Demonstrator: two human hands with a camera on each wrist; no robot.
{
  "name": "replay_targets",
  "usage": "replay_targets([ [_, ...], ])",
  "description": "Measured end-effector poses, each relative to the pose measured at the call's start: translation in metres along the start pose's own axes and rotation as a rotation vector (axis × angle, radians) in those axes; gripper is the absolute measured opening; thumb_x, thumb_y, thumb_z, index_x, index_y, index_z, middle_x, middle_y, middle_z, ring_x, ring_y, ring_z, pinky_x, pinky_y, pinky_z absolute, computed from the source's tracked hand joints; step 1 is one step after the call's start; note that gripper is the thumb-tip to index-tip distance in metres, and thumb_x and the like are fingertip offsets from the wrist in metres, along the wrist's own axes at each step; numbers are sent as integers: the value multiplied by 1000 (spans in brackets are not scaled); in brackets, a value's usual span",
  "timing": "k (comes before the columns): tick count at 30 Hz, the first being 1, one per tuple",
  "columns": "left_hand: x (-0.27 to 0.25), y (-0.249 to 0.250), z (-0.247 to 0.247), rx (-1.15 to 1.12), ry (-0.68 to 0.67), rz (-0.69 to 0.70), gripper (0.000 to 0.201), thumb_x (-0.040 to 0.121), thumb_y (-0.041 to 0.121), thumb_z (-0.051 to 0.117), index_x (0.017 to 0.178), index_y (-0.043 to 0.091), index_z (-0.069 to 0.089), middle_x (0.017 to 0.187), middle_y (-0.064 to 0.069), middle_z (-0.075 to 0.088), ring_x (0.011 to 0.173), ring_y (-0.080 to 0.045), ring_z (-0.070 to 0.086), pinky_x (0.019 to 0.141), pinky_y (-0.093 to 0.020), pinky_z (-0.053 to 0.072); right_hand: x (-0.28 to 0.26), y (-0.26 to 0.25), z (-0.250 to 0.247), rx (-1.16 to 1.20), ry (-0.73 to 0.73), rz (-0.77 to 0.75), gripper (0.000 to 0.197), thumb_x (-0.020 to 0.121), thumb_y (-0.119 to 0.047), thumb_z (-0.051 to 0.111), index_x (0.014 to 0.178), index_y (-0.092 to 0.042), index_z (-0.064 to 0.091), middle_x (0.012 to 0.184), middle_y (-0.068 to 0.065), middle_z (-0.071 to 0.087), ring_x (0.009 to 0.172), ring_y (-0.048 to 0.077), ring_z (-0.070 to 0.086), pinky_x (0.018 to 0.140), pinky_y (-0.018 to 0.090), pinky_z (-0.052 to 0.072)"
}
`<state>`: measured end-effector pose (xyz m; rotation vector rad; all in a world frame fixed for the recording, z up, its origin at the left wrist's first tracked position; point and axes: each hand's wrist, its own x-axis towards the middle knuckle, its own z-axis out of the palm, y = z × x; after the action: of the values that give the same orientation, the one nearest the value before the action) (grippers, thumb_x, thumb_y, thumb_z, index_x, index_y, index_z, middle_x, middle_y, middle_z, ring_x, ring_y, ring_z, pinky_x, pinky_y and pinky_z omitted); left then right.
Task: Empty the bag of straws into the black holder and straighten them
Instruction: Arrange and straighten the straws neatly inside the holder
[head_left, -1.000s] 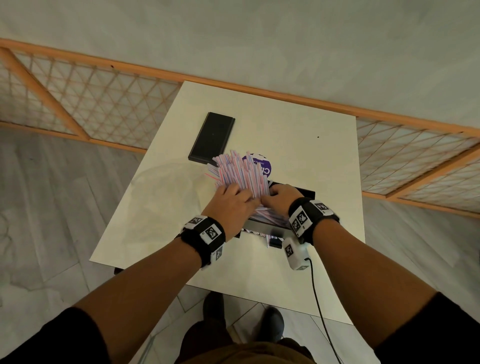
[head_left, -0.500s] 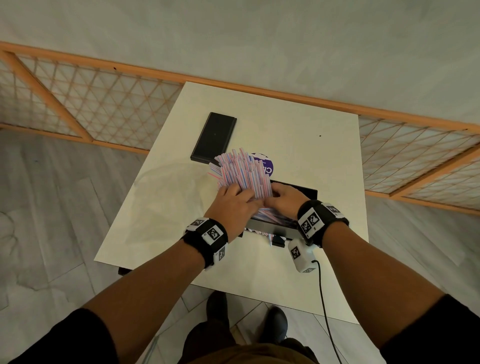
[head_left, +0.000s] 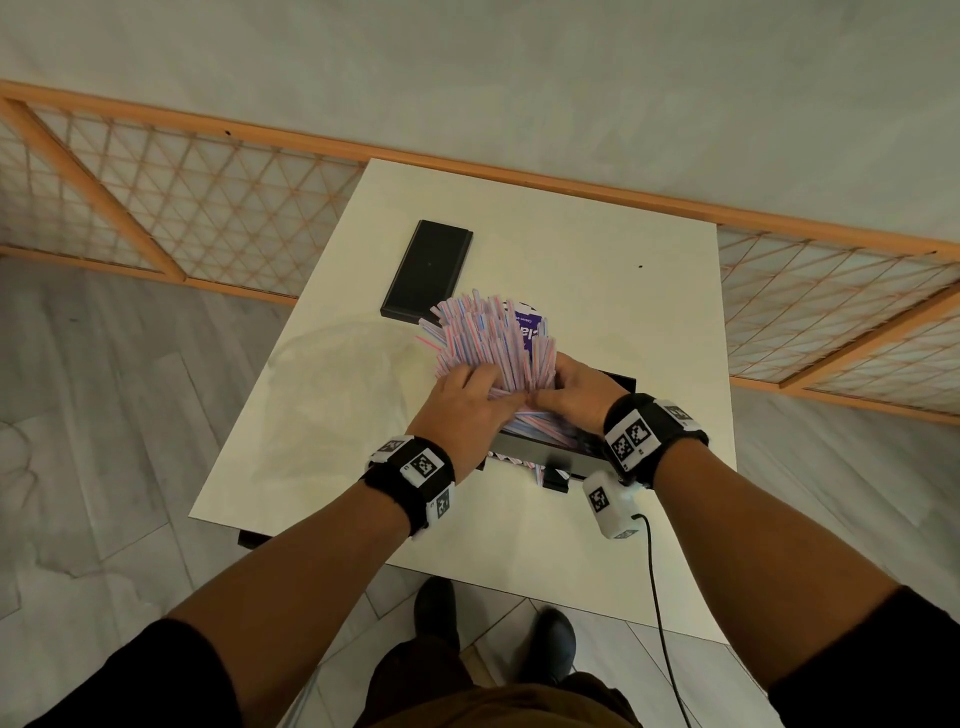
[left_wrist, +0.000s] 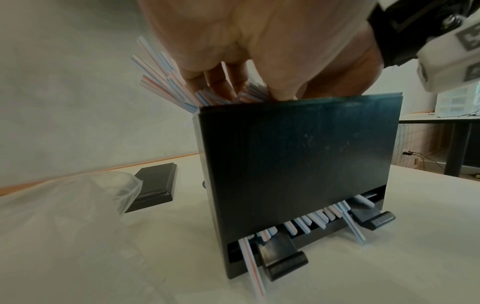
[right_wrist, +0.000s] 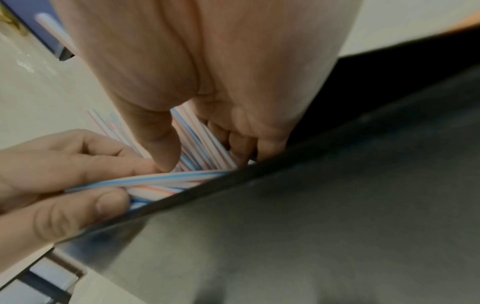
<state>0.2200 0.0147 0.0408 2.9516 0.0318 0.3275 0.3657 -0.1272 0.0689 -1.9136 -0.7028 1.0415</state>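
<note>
Striped straws (head_left: 493, 345): fanned askew in black plastic holder (left_wrist: 298, 164), near bench front edge; straightening remains.
Clear plastic bag (left_wrist: 64, 205): emptied.
Left hand (head_left: 462, 402), right hand (head_left: 579, 387): each grip pinching straws.

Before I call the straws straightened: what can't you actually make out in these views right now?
- Head view: the inside of the black holder is covered by the left hand, right hand and fanned straws.
- Head view: the purple label behind the straws is partly hidden, unreadable.
- Left wrist view: the palm blocks the holder's open top.
- Right wrist view: blurred; the holder's wall fills it, so straw depth is unseen.
</note>
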Motion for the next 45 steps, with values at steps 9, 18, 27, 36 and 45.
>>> replay_targets([
  [9,-1,-3,2,22,-10,28,39,90,26,71,129,28,69,114,-4,64,93,-28,54,79,-40,54,-2,-2,-2,-262,144,-34,39,93,-21,65,132,-21,59,116,-1,72,106,17,67,101,42,52],
  [18,2,-11,12,31,-85,49,38,103,28,42,134,28,64,132,-2,65,101,-30,59,88,-42,47,-32,-52,-18,-434,248,-192,26,104,-20,51,129,-12,52,104,3,66,90,19,61,76,29,43],
  [27,2,-11,0,-71,-87,24,43,96,38,47,126,14,68,125,-4,64,106,-29,60,92,-41,49,-48,-95,-25,-769,63,-152,9,106,-18,43,100,-17,37,79,-5,43,66,10,43,56,19,29],
  [36,-6,0,-21,7,92,-200,40,76,50,79,104,22,72,108,-7,62,108,-32,55,108,-48,36,-23,-73,6,-815,-126,9,6,105,-20,44,102,-19,38,81,-5,48,70,10,49,62,23,37],
  [45,-32,7,-37,-92,263,-404,45,74,56,79,91,20,59,106,-5,53,103,-29,50,99,-43,35,-10,-63,13,-855,-144,62,12,104,-24,45,109,-19,37,95,4,56,85,25,58,77,35,48],
])
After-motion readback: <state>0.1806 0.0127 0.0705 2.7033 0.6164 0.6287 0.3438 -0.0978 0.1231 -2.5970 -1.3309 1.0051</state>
